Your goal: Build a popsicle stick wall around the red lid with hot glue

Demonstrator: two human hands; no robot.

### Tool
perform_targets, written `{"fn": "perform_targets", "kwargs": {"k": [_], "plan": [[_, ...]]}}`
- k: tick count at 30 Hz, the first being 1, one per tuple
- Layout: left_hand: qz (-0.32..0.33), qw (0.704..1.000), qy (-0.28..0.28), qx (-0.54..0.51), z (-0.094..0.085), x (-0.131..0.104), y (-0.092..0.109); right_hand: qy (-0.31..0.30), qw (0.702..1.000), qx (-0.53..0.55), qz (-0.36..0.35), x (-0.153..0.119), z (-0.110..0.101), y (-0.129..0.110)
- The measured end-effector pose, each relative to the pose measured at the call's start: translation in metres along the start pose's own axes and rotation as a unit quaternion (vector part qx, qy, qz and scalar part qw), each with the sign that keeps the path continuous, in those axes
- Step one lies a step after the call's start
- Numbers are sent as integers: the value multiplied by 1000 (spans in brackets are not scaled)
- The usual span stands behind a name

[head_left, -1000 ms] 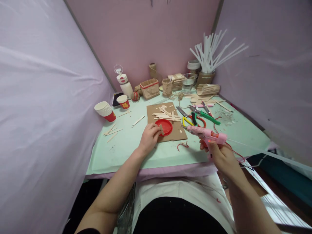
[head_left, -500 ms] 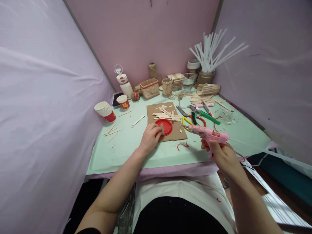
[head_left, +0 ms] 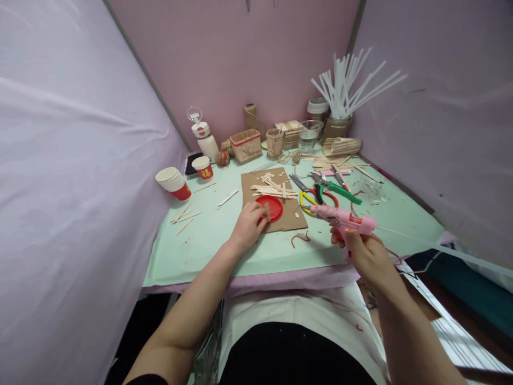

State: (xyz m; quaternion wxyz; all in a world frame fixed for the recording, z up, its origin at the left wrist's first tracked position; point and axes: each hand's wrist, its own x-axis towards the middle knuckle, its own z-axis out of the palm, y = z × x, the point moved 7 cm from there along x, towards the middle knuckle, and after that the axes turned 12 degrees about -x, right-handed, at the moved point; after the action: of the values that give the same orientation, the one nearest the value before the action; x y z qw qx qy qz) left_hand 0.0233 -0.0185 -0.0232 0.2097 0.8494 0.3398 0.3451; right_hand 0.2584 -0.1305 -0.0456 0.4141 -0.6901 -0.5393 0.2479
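Note:
My left hand [head_left: 249, 221] is closed on a short piece of wooden stick [head_left: 267, 209], held upright at the left side of a round red dish [head_left: 276, 207]. The dish sits on a brown cardboard sheet [head_left: 288, 222]. Wooden sticks and small broken chips [head_left: 274, 190] lie on the cardboard behind it. In my right hand [head_left: 363, 250] is a pink hot glue gun [head_left: 342, 218], its nozzle pointing left and a small light glowing on it. A long clear glue stick [head_left: 417, 240] runs out of its rear. The nozzle stays apart from the dish.
Scissors [head_left: 300, 183] and green-handled pliers [head_left: 340, 191] lie right of the cardboard. Paper cups [head_left: 173, 183] and loose sticks stand left. Along the back are a white bottle [head_left: 207, 145], a woven-looking box [head_left: 246, 147], a water bowl [head_left: 309, 138] and a jar of glue sticks [head_left: 340, 96].
Almost nothing differs. Both hands keep their places, the left with the piece of stick at the red dish, the right with the glue gun.

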Motion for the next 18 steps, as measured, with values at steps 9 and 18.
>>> {"fn": "perform_targets", "kwargs": {"k": [9,18], "plan": [[-4,1000,-12,7,3,-2,0,1,1000,-3,-1,0,-1,0],[-36,995,-38,80,9,-3,-8,-3,1000,7,15,1,-1,-1]]}}
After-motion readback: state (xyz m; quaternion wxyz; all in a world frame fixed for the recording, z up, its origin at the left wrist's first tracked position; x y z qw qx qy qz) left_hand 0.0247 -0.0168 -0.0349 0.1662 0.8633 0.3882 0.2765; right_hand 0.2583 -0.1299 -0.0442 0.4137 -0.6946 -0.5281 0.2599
